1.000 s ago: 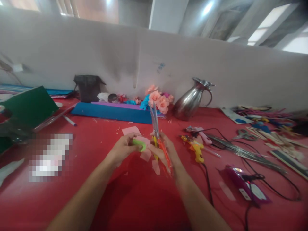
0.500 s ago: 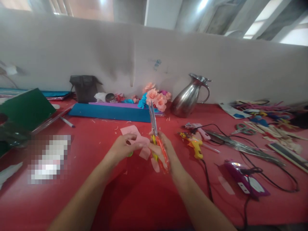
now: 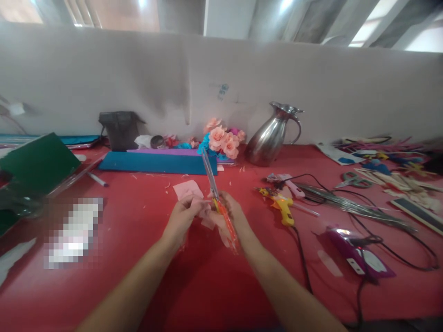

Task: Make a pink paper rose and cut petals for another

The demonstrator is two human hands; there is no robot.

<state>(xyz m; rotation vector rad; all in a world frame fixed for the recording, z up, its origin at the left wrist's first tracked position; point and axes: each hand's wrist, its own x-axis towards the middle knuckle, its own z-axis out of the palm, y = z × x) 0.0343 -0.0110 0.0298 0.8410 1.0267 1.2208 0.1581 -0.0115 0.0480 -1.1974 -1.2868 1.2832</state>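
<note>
Over the red table (image 3: 145, 258), my left hand (image 3: 180, 217) pinches a small piece of pink paper (image 3: 203, 210). My right hand (image 3: 231, 218) grips orange-handled scissors (image 3: 217, 199), blades pointing up and away, right beside the paper. Another pink paper piece (image 3: 187, 188) lies on the table just beyond my hands. Paper flowers (image 3: 221, 138), peach and blue, sit at the back by the wall.
A steel jug (image 3: 272, 137) stands at the back. A yellow glue gun (image 3: 282, 208), a pink one (image 3: 287, 180), a purple device (image 3: 360, 260) with black cables, wires and sticks fill the right. Blue and purple foam sheets (image 3: 155, 161), a green sheet (image 3: 36, 161) lie left.
The green ring seen in my left hand a second ago is out of sight. The scissors' blades have tilted leftward, and both hands stayed close together with the pink paper.
</note>
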